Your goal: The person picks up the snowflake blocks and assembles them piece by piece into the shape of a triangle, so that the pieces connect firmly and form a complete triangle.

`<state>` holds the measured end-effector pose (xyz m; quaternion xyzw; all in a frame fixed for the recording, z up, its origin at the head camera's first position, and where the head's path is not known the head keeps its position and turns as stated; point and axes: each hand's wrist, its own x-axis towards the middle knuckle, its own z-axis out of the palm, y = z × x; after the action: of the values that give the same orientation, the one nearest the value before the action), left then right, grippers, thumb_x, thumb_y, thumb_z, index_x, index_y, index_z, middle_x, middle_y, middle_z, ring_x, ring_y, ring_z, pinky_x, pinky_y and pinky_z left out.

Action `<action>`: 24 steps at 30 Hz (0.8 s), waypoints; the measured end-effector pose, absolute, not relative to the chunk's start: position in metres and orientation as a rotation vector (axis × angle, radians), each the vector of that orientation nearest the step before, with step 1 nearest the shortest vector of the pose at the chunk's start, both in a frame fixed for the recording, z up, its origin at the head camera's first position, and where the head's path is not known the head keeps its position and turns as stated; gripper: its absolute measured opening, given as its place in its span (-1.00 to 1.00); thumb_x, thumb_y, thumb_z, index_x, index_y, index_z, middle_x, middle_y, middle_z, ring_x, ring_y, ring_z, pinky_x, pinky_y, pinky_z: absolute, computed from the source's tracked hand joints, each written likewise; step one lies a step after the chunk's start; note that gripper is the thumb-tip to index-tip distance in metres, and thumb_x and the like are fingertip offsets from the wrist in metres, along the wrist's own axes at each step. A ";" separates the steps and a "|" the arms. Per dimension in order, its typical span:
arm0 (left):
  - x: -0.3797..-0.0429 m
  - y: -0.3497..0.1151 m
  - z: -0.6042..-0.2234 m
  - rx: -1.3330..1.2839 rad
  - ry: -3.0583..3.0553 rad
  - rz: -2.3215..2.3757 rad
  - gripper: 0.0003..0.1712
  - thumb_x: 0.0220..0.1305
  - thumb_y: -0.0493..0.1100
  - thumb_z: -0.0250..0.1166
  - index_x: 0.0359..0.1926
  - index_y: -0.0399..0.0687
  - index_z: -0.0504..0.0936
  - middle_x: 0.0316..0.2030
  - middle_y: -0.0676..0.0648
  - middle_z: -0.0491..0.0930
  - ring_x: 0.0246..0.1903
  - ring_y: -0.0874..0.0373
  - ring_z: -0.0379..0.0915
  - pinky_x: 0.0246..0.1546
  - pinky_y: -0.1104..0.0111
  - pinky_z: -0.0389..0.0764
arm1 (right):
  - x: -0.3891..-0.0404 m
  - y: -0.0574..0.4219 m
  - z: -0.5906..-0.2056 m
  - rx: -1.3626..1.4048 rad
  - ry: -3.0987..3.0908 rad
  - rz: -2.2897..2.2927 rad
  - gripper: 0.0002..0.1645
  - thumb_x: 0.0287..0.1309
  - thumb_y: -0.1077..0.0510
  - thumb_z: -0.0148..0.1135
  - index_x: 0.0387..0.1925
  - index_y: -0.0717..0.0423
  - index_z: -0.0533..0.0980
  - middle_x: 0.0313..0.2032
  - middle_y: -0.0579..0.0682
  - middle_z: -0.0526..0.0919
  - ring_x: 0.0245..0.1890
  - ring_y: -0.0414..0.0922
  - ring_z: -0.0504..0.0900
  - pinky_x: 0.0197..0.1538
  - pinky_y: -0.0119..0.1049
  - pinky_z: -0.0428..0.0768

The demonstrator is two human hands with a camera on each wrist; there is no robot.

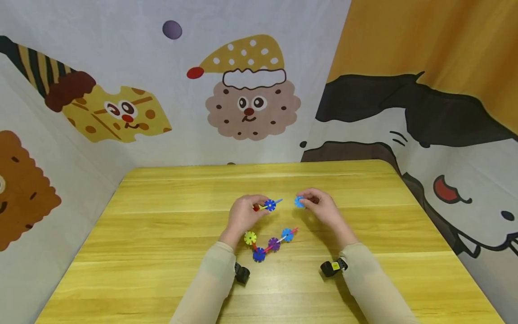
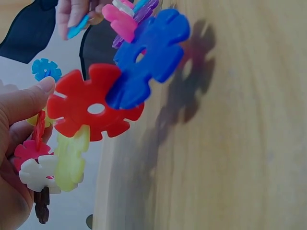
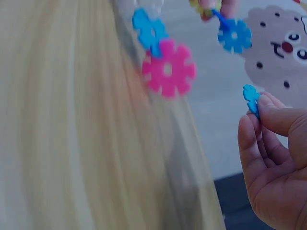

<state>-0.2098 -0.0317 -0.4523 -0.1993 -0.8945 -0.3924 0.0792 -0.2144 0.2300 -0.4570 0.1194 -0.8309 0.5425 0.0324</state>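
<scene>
My left hand pinches a chain of slotted plastic snowflake discs in red, yellow, blue, purple, white, pink and other colours. From its fingers a dark blue disc points right, with a light blue disc at the tip, seen edge-on. The rest of the chain hangs below the left hand and curves to the right, ending in a pink disc. Between thumb and fingers, my right hand pinches a single light blue snowflake disc, a short gap from the chain's tip.
Under both hands is a wood-grain table. Behind it hangs a cloth printed with cartoon figures. Black wrist cameras sit on the left wrist and the right wrist.
</scene>
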 end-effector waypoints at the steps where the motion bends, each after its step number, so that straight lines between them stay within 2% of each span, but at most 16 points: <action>1: -0.210 -0.032 -0.452 -0.597 -2.675 -1.174 -0.62 0.13 -0.12 0.51 0.00 -0.01 0.73 -0.21 0.03 0.73 -0.22 0.12 0.61 -0.21 0.26 0.61 | -0.213 0.225 -0.452 0.376 -2.553 1.687 -0.76 0.31 0.31 0.24 -0.02 0.33 0.60 -0.25 0.24 0.64 -0.35 0.02 0.61 -0.22 0.01 0.67; 5: -0.210 -0.032 -0.452 -0.602 -2.675 -1.165 -0.62 0.12 -0.11 0.52 -0.01 -0.01 0.73 -0.21 0.03 0.73 -0.24 0.13 0.60 -0.22 0.26 0.61 | -0.205 0.205 -0.431 0.404 -2.544 1.732 -0.76 0.32 0.37 0.19 -0.02 0.42 0.58 -0.23 0.32 0.63 -0.33 0.16 0.61 -0.25 -0.17 0.68; 9: -0.210 -0.031 -0.453 -0.610 -2.668 -1.151 -0.63 0.12 -0.11 0.52 -0.01 0.00 0.74 -0.21 0.03 0.73 -0.25 0.14 0.60 -0.23 0.27 0.61 | -0.206 0.195 -0.425 0.415 -2.555 1.725 -0.77 0.34 0.38 0.16 -0.03 0.43 0.58 -0.21 0.33 0.63 -0.34 0.15 0.61 -0.29 -0.35 0.63; 12: -0.210 -0.031 -0.453 -0.619 -2.659 -1.148 -0.63 0.12 -0.11 0.52 -0.01 -0.01 0.74 -0.21 0.02 0.74 -0.25 0.13 0.61 -0.23 0.27 0.61 | -0.213 0.195 -0.436 0.396 -2.552 1.722 -0.77 0.36 0.35 0.15 -0.02 0.39 0.60 -0.22 0.29 0.64 -0.35 0.11 0.61 -0.28 -0.28 0.65; 19: -0.210 -0.031 -0.453 -0.636 -2.648 -1.122 -0.63 0.10 -0.13 0.52 -0.03 -0.02 0.75 -0.20 0.01 0.73 -0.25 0.14 0.61 -0.21 0.28 0.61 | -0.222 0.195 -0.449 0.381 -2.563 1.724 -0.78 0.36 0.25 0.20 -0.04 0.22 0.65 -0.21 0.12 0.67 -0.39 -0.01 0.59 -0.21 0.11 0.64; 24: -0.209 -0.031 -0.453 -0.661 -2.610 -1.092 -0.63 0.08 -0.14 0.54 -0.05 -0.03 0.76 -0.21 -0.01 0.73 -0.29 0.16 0.60 -0.27 0.32 0.61 | -0.221 0.192 -0.446 0.352 -2.576 1.722 -0.81 0.35 0.27 0.20 -0.08 0.23 0.66 -0.32 0.08 0.64 -0.46 -0.04 0.56 -0.29 0.11 0.62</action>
<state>-0.2087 -0.0307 -0.4525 -0.2258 -0.8921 -0.3731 0.1179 -0.2212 0.1920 -0.4460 0.1128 -0.8260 0.5522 0.0114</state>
